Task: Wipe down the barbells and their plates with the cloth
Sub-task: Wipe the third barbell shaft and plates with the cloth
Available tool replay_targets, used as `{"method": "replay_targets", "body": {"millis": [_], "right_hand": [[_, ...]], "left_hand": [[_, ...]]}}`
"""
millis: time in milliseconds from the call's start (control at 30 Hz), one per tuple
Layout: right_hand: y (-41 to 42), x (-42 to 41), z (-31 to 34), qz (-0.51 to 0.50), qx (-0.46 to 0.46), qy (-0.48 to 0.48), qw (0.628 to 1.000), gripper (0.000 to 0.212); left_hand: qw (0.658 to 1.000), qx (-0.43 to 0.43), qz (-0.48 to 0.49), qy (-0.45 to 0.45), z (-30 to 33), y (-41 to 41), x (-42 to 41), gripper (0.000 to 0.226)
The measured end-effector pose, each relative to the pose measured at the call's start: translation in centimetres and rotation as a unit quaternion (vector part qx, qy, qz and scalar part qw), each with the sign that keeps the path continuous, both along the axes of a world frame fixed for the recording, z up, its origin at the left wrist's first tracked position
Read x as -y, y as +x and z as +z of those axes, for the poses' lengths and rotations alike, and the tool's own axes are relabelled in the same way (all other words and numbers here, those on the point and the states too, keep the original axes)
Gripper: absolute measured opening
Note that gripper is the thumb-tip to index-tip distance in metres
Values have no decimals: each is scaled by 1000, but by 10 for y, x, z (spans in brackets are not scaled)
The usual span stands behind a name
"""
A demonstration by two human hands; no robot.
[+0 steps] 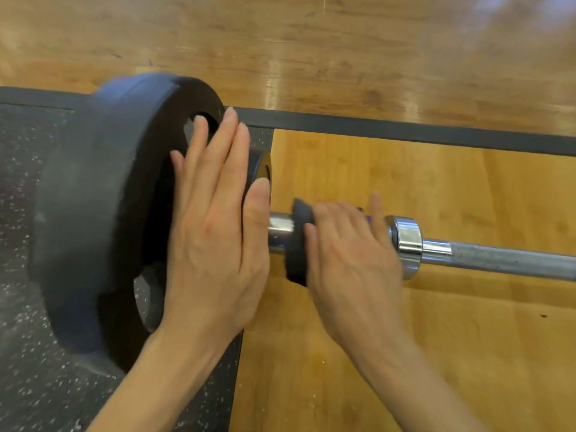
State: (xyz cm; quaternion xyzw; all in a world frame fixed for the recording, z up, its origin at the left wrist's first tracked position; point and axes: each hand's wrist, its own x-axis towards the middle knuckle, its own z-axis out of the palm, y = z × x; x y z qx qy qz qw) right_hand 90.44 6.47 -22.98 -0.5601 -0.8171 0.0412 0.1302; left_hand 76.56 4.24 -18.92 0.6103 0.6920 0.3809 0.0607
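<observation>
Barbell sleeve (280,230): right hand (349,254) clamps dark cloth (299,244) around it; left hand (215,213), fingers straight together, flat against black plate (103,198).

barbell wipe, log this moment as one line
left hand: flat on large plate | right hand: grips small plate on chrome sleeve | cloth: not clearly visible

Bright even light, floor (343,42) glare, motion blur

No lettering, number or brand reads anywhere here; the black weight plate (103,213) under the left hand (215,232) shows blank.
</observation>
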Motion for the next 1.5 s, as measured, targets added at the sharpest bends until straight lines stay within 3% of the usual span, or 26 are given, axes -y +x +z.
{"method": "replay_targets", "body": {"millis": [133,267,433,600,700,867,967,1067,1167,1267,1367,1433,1500], "right_hand": [[-4,13,1,-46,-4,-15,999,42],[-37,24,-3,23,-20,-29,999,44],[16,34,-3,-13,-15,8,1000,39],[-35,52,-5,8,-13,-19,1000,32],[-10,54,-3,43,-28,-28,998,38],[15,64,2,-52,-1,-22,998,40],[-20,75,0,-15,-21,-39,999,36],[5,80,1,35,-17,-39,999,40],[43,86,5,-15,26,-18,999,42],[6,89,4,-31,12,-50,998,41],[-27,93,5,35,-8,-59,998,52],[-5,92,1,55,-30,-64,996,45],[25,94,1,15,-22,-45,999,38]], "left_hand": [[999,-12,4,-34,-3,-3,3,53],[999,-21,-10,-34,-7,1,20,49],[999,-12,-18,-29,-10,6,43,48],[1000,-8,-20,-20,-14,11,67,48],[999,-20,-30,-38,-12,12,84,49],[998,-17,-30,-60,-2,17,93,50],[998,-24,-30,-55,6,19,87,50],[996,-49,-22,-72,6,20,88,51],[995,-58,-18,-75,2,22,96,51],[996,-65,-13,-65,2,25,103,48],[996,-64,-17,-54,1,28,105,47],[996,-59,-17,-59,1,28,107,47],[997,-44,-16,-59,1,27,108,47]]}}
